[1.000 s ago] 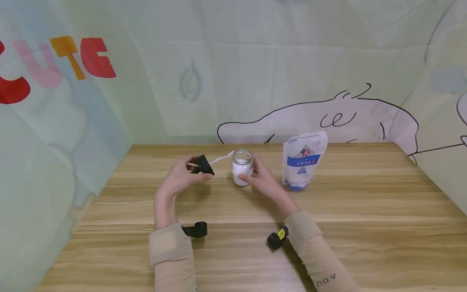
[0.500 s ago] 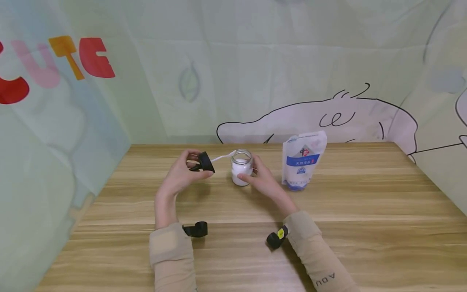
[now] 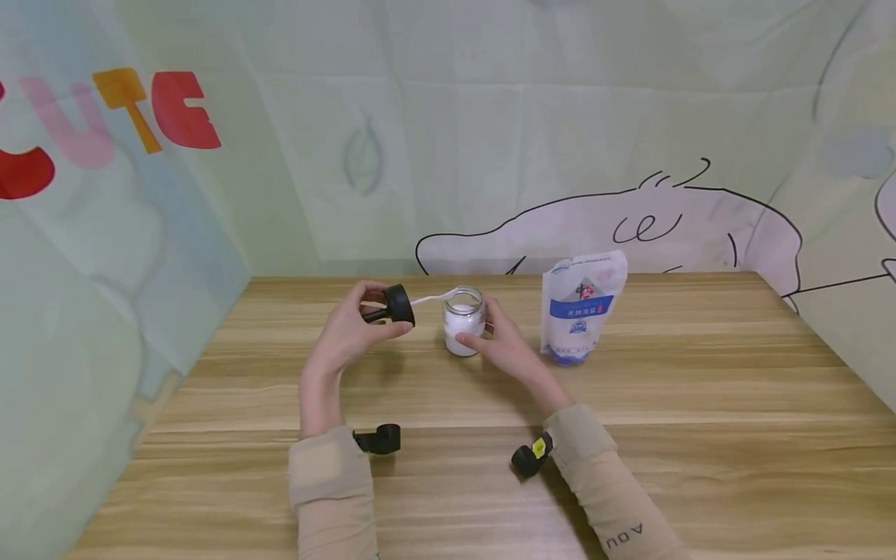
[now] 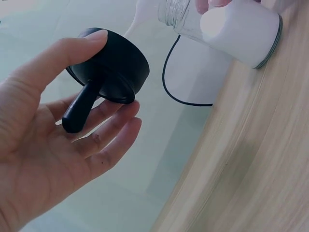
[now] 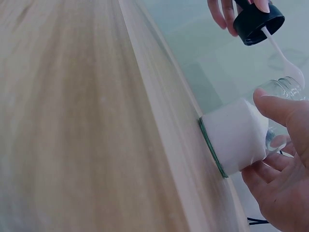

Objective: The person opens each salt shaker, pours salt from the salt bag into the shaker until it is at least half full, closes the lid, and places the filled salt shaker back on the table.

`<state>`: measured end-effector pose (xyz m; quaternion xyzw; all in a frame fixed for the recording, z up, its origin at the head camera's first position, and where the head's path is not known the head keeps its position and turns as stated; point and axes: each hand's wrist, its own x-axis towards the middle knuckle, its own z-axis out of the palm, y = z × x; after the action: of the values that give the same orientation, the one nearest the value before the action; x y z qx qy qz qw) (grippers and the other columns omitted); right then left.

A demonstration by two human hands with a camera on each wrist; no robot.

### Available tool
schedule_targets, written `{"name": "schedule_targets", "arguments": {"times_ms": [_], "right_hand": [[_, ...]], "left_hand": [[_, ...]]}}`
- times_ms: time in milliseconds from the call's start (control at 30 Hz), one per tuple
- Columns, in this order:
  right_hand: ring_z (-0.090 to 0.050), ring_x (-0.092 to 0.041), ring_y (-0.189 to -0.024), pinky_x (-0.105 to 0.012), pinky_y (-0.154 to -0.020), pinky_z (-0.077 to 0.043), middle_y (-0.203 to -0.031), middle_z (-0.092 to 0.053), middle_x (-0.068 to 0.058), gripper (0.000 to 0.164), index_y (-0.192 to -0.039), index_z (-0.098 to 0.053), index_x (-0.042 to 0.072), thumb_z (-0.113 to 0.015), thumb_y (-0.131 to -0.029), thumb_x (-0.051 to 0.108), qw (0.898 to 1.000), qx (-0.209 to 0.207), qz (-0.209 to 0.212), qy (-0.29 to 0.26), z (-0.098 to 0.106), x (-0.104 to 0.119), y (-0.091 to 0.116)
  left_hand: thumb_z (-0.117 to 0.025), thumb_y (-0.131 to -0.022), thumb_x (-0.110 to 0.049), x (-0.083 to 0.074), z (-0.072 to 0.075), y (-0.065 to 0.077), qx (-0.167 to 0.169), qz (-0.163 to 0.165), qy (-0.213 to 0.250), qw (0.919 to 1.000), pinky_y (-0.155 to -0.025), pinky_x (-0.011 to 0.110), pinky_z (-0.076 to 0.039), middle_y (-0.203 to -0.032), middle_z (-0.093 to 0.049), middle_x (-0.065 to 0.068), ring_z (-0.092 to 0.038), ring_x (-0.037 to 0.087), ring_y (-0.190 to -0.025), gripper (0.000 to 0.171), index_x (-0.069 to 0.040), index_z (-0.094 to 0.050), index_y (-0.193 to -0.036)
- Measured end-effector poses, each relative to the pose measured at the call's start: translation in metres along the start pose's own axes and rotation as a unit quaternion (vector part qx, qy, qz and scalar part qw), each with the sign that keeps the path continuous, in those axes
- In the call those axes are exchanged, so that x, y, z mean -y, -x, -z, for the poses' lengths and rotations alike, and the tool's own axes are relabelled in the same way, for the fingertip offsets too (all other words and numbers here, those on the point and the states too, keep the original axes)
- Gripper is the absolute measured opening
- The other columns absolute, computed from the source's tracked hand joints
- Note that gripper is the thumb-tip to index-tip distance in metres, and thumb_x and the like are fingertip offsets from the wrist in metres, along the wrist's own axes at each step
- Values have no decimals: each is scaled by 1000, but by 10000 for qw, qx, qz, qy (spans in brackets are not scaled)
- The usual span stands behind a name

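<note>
My left hand (image 3: 346, 327) grips a black jar lid (image 3: 400, 303) on its side, thumb on one edge and fingers on the other. A black handle (image 4: 81, 107) juts from the lid's top toward the palm. From its underside runs a white spoon (image 5: 277, 50), its bowl at the mouth of a glass jar (image 3: 458, 342). The jar stands upright on the table and holds white, salt-like grains. My right hand (image 3: 505, 346) holds the jar from the right, thumb in front and fingers behind.
A white and blue stand-up pouch (image 3: 581, 330) stands right of the jar, close to my right hand. The wooden table (image 3: 448, 482) ends at a printed cloth backdrop (image 3: 448, 155). A black wrist camera (image 3: 381, 439) sits by the left sleeve.
My left hand has risen slightly and turned the lid more onto its side. The spoon's bowl has shifted right, to the jar's mouth. My right hand and the jar stay put.
</note>
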<state>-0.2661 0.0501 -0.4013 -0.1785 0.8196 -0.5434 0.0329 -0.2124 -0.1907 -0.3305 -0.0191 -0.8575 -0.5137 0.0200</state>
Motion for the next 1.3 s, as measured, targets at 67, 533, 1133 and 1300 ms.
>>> {"name": "schedule_targets", "arguments": {"times_ms": [67,533,1133,1300], "right_hand": [[-43,-32,-136,-44,-115,-34,-146,-45,-14,76,-148,-29,15,-72,-85,21,10000,-2,-11,2,0,0,0],[-41,-30,-138,-44,-116,-32,-147,-45,-12,75,-148,-29,18,-71,-86,24,10000,34,-86,24,0,2,0],[-40,-30,-139,-45,-115,-34,-147,-44,-11,74,-148,-29,19,-71,-87,27,9999,71,-137,71,1,1,0],[-40,-30,-139,-45,-115,-33,-148,-44,-10,74,-148,-29,20,-71,-87,28,9998,79,-145,59,1,0,-1]], "left_hand": [[-82,-74,-23,0,-1,-1,-6,-42,34,10000,-106,48,-42,-133,-51,12,-50,33,-126,72,-12,-44,-134],[-81,-76,-18,-6,-8,-4,-46,-319,332,9989,-100,44,-48,-133,-49,15,-56,36,-119,70,-11,-45,-135],[-81,-75,-18,-17,-22,-9,-524,-807,5,9954,-98,46,-50,-128,-47,16,-53,32,-112,68,-7,-50,-135],[-81,-76,-18,-19,-25,-10,-553,-843,30,9949,-98,46,-49,-127,-49,16,-54,32,-111,70,-8,-48,-137]]}}
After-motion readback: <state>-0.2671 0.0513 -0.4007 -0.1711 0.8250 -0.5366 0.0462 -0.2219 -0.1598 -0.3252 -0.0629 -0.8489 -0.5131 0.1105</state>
